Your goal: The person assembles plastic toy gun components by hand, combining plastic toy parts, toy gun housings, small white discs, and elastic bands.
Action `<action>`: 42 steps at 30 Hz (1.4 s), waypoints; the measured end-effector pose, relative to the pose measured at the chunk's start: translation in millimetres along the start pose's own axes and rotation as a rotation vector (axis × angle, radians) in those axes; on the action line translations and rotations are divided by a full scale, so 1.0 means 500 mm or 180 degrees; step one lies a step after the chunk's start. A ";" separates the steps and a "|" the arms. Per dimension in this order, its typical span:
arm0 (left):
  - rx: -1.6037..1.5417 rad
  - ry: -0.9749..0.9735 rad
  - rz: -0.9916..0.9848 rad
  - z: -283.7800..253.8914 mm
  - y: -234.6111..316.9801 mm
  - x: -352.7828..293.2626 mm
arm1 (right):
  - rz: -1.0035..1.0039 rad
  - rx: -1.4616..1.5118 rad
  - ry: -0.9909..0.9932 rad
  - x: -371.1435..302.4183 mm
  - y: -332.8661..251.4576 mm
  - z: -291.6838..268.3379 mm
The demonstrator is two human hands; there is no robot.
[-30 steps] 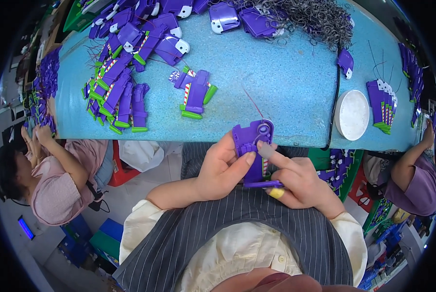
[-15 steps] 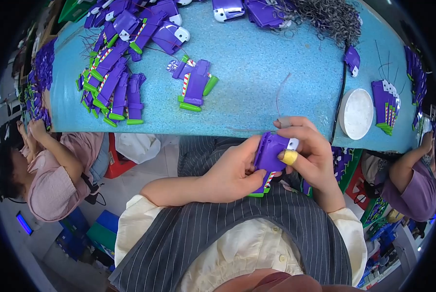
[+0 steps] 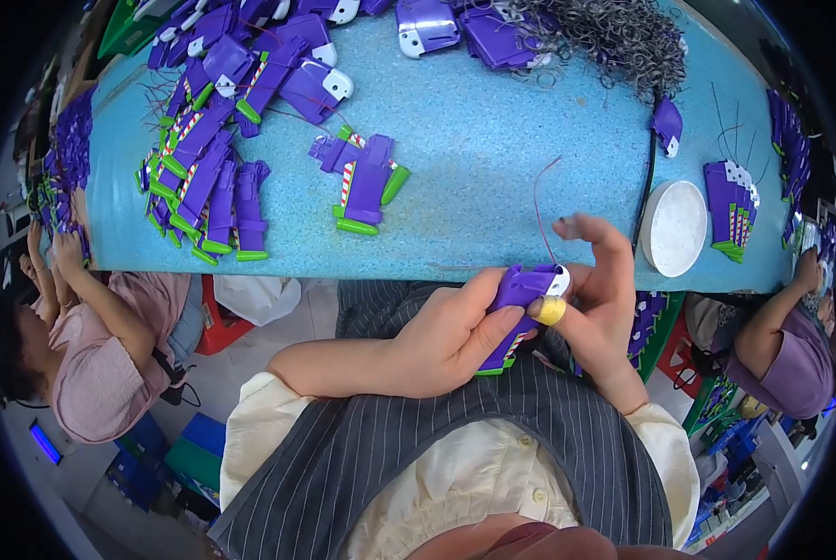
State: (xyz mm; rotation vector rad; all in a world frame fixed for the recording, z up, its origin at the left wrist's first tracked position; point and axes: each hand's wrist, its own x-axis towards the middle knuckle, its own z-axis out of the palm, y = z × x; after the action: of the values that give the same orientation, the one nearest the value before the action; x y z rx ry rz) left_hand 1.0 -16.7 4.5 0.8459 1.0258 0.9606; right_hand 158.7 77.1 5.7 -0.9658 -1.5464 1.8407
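My left hand [image 3: 441,336] grips a purple plastic toy wing [image 3: 522,282] at the table's near edge. The wing has a white rounded end, a red-and-white striped strip and a green tip pointing down at my vest. A thin red wire [image 3: 538,201] rises from its top. My right hand [image 3: 597,313] holds the white end, its yellow-wrapped thumb pressed on the front. The right index finger, with a grey covering, is raised away from the wing; the other fingers are partly hidden. Beyond my hands lies a set of joined wing pieces [image 3: 369,177].
A heap of purple wings [image 3: 214,159] covers the table's left side. At the back are loose purple shells [image 3: 427,30] and a tangle of dark wires [image 3: 614,42]. To the right are a white bowl [image 3: 674,229], a black cable [image 3: 648,173] and stacked wings [image 3: 732,210]. People sit on both sides.
My right index finger has lifted off the wing. The wing has turned in my hands, and its red wire now stands up above it. The view has shifted slightly.
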 end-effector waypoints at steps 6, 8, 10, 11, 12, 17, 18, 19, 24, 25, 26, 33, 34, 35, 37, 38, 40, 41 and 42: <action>0.0439 0.0117 0.0802 0.012 -0.004 0.007 | 0.0983 0.2426 -0.0170 -0.017 0.029 -0.002; 0.0438 0.0160 0.0873 0.016 -0.023 0.009 | 0.0869 0.2256 -0.0251 -0.020 0.026 -0.008; 0.0419 0.0200 0.0935 0.015 -0.029 0.006 | 0.0553 0.1573 -0.0371 -0.024 0.022 -0.012; 0.0613 0.0155 0.0754 0.008 -0.026 0.002 | 0.0547 0.1587 -0.0377 -0.024 0.016 -0.015; 0.0817 0.0121 0.0576 0.002 -0.021 0.002 | 0.0280 0.1085 -0.0445 -0.021 0.011 -0.019; 0.0661 0.0027 0.1084 -0.022 -0.013 0.039 | -0.0587 -0.0778 -0.0726 0.009 0.000 -0.044; 0.0840 0.0250 0.1107 -0.018 -0.003 0.040 | -0.0748 -0.0885 -0.0569 0.018 0.010 -0.047; 0.1016 0.0474 0.1126 -0.017 0.003 0.040 | -0.0755 -0.0870 -0.0596 0.019 0.006 -0.043; -0.0710 0.1247 0.0989 -0.047 0.026 0.031 | -0.0116 -0.1428 -0.0522 0.004 -0.004 -0.036; -0.0722 0.1248 0.0979 -0.050 0.016 0.030 | 0.0026 -0.1439 -0.0809 0.002 0.005 -0.036; -0.0758 0.1276 0.1093 -0.054 -0.002 0.029 | -0.0177 -0.1547 -0.0831 0.004 0.006 -0.032; -0.0852 0.1069 0.0826 -0.042 -0.007 0.030 | 0.0209 -0.0794 -0.0479 -0.010 0.028 -0.004; -0.0881 0.1123 0.0855 -0.046 0.001 0.031 | 0.0203 -0.0800 -0.0466 -0.007 0.034 -0.005; -0.0905 0.1175 0.0882 -0.046 0.005 0.031 | -0.0139 -0.0803 -0.0524 0.001 0.039 -0.007; -0.0868 0.1193 0.0923 -0.035 -0.003 0.030 | -0.0493 -0.0812 -0.0573 0.010 0.036 -0.005; -0.0786 0.1230 0.0888 -0.023 -0.019 0.030 | -0.0210 -0.0702 -0.0540 0.011 0.029 0.000; -0.0709 0.1349 0.0900 -0.001 -0.031 0.027 | -0.0049 -0.0727 -0.0650 0.013 0.028 -0.006; -0.0693 0.1344 0.0903 0.011 -0.034 0.026 | -0.0062 -0.0718 -0.0643 0.009 0.030 -0.010; -0.0664 0.1375 0.0948 0.020 -0.036 0.025 | -0.0248 -0.0883 -0.0661 0.007 0.032 -0.010</action>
State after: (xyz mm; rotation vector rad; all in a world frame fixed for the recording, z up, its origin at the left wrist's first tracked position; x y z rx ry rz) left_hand 17.6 -12.8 -12.3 0.6385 1.1562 1.5233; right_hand 161.5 79.6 -11.0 -0.8388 -1.9770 1.7474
